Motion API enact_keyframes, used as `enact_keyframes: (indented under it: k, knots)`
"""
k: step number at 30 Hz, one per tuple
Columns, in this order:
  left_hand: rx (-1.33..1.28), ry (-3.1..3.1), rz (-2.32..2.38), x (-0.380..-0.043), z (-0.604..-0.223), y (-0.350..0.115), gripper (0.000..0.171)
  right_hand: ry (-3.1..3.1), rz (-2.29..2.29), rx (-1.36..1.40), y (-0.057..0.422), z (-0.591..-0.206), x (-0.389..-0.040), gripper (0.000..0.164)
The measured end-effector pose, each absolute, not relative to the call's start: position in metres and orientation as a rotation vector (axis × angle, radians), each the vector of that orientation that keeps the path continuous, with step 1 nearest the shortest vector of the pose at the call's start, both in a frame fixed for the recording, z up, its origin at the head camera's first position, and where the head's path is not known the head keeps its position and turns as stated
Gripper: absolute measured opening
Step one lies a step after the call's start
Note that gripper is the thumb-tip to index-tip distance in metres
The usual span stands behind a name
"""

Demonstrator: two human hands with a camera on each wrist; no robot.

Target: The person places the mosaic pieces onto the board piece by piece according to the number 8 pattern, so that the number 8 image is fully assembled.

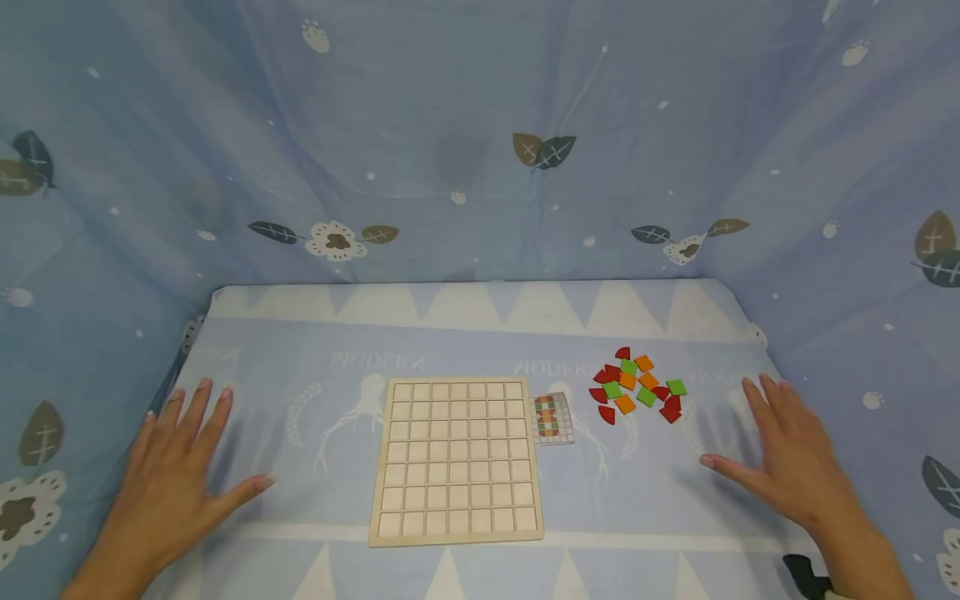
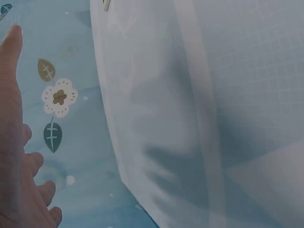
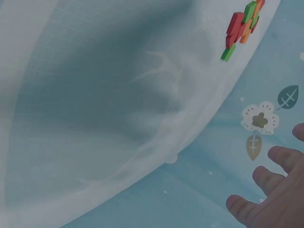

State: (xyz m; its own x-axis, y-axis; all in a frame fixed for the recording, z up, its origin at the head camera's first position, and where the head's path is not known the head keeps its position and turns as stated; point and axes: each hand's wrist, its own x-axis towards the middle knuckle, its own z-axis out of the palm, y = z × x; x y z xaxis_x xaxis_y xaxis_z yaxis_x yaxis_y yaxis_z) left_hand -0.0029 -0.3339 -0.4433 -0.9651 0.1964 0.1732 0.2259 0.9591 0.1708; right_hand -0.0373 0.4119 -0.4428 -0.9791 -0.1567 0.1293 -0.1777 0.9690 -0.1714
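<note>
My left hand (image 1: 176, 483) is spread at the left side of the table, holding nothing. On the right side my right hand (image 1: 795, 454) is also spread and holds nothing; the loose pieces are what lies nearest to it. Between the hands lies a square wooden grid board (image 1: 460, 462) with bare cells. A small pattern card (image 1: 553, 418) with coloured shapes on a grid touches or nearly touches the board's right edge. Further right are scattered red quarter-round pieces (image 1: 607, 414), orange squares (image 1: 625, 404) and green squares (image 1: 677, 387). In the right wrist view, the pieces (image 3: 235, 23) show near the top.
A pale blue patterned cloth (image 1: 300, 492) covers the table. Blue printed curtains (image 1: 457, 150) stand behind it and at both sides. A dark object (image 1: 806, 575) sits by my right wrist at the lower right.
</note>
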Motion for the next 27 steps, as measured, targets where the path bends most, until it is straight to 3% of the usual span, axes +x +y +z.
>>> enact_keyframes:
  k: [27]
  knots:
    - [-0.610,-2.900,-0.296,-0.026,-0.467,-0.269,0.142,-2.979,0.333,0.397,0.355,-0.441,-0.069,0.139]
